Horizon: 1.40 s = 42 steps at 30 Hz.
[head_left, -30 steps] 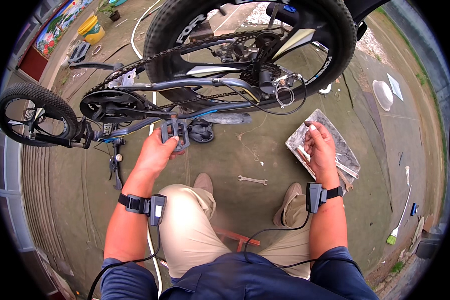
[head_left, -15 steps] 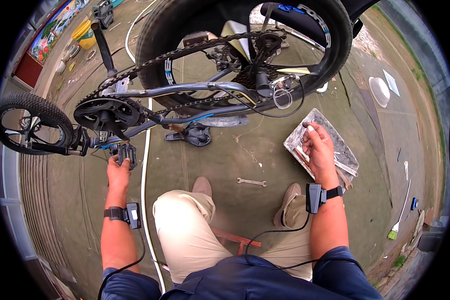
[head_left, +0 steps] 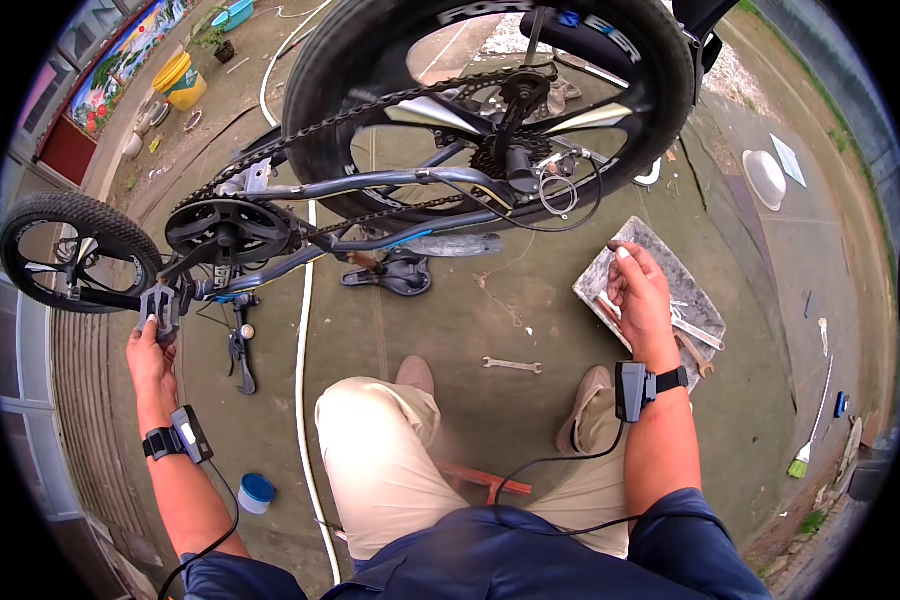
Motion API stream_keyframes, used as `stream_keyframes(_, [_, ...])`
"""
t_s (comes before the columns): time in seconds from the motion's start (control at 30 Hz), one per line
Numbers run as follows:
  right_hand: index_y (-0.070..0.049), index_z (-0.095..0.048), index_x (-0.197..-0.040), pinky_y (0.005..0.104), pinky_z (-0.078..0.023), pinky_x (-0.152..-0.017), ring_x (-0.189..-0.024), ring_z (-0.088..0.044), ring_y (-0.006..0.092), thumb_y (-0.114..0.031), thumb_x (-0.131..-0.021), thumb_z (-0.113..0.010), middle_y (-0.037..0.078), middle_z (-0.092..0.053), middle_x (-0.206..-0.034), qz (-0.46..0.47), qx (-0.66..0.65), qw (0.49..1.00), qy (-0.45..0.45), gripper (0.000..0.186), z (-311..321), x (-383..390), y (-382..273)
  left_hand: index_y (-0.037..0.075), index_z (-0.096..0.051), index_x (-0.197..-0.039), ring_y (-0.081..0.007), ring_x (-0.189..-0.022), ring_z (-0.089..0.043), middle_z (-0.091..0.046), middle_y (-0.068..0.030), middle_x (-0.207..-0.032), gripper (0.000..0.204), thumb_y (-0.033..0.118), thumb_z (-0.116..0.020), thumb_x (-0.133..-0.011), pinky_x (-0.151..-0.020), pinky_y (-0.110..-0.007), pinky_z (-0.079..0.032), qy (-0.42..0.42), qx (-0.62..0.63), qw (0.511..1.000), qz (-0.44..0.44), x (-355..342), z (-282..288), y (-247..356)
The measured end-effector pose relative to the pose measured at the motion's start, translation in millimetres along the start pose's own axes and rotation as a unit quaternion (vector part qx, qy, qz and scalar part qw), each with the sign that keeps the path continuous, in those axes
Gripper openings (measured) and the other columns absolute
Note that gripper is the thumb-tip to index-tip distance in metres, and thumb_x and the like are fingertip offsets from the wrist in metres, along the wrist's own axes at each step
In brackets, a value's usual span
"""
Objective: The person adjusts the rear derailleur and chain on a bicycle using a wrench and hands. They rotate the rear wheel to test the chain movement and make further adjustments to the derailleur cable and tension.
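An upside-down bicycle stands before me, its large rear wheel (head_left: 310,110) smeared by motion. My left hand (head_left: 152,368) is closed on a black pedal (head_left: 160,310) at the left, its thumb over the pedal's near end. The pedal's crank leads to the black chainring (head_left: 232,232), from which the chain (head_left: 340,112) runs to the rear sprockets (head_left: 488,158). At the right, my right hand (head_left: 640,300) hovers above a grey tray (head_left: 708,298) of tools, thumb and fingers curled together. Whatever its fingertips may pinch is too small to make out.
On the green ground cover lie an open-ended wrench (head_left: 512,365), a white hose (head_left: 304,400) and a blue-lidded tub (head_left: 256,492). The saddle (head_left: 400,272) rests below the frame. A brush (head_left: 800,462) and a white bowl (head_left: 763,180) are at the right, a yellow bucket (head_left: 180,82) far left.
My left hand has swung left with the pedal, turning the crank. The rear wheel's spokes have turned and blur now. My right hand stays over the tray.
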State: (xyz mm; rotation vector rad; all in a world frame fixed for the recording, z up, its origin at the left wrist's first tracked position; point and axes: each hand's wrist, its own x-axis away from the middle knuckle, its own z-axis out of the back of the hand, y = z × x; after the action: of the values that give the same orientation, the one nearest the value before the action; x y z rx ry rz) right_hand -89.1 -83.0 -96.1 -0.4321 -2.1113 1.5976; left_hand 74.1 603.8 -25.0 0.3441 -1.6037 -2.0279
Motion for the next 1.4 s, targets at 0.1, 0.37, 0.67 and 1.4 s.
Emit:
stream_keyframes(0.1, [-0.004, -0.063, -0.118, 0.018, -0.041, -0.051, -0.059, -0.051, 0.0028, -0.02, -0.101, -0.061, -0.003, -0.057, -0.076, -0.004, -0.014, 1.0, -0.019, 0.024, 0, 2, -4, 0.008, -0.061, -0.104, -0.0085, -0.067, -0.06, -0.063, 0.0012, -0.082, 0.019, 0.027, -0.064, -0.098, -0.053, -0.021, -0.041, 0.004, 0.047, 0.999, -0.017, 12, 7, 42])
stream_keyframes(0.37, [-0.001, -0.065, -0.115, 0.0214, -0.03, -0.05, -0.059, -0.041, 0.0029, -0.019, -0.098, -0.065, -0.008, -0.05, -0.074, 0.002, -0.031, 0.999, -0.008, 0.025, -11, 6, -10, 0.009, -0.064, -0.102, -0.0073, -0.062, -0.056, -0.062, 0.0012, -0.078, 0.019, 0.029, -0.065, -0.099, -0.051, -0.021, -0.035, -0.047, 0.182, 0.976, -0.115, 62, -17, 122])
stream_keyframes(0.67, [0.0, -0.066, -0.116, 0.0218, -0.033, -0.053, -0.061, -0.044, 0.004, -0.02, -0.098, -0.065, -0.006, -0.052, -0.076, -0.004, -0.018, 1.0, -0.003, 0.027, -15, 7, -10, 0.001, -0.064, -0.114, -0.0146, -0.069, -0.069, -0.072, -0.0116, -0.093, 0.029, 0.026, -0.062, -0.101, -0.055, -0.024, -0.046, -0.205, 0.261, 0.936, -0.114, 187, -129, 150])
stream_keyframes(1.4, [-0.003, -0.063, -0.118, 0.0179, -0.037, -0.05, -0.056, -0.048, 0.0023, -0.018, -0.101, -0.06, -0.005, -0.056, -0.073, -0.036, 0.031, 0.999, -0.017, 0.023, -7, -7, 14, 0.0, -0.054, -0.124, -0.0186, -0.083, -0.071, -0.07, -0.0083, -0.102, 0.042, 0.015, -0.072, -0.089, -0.065, -0.03, -0.048, -0.293, -0.123, 0.944, 0.092, 106, -182, -73])
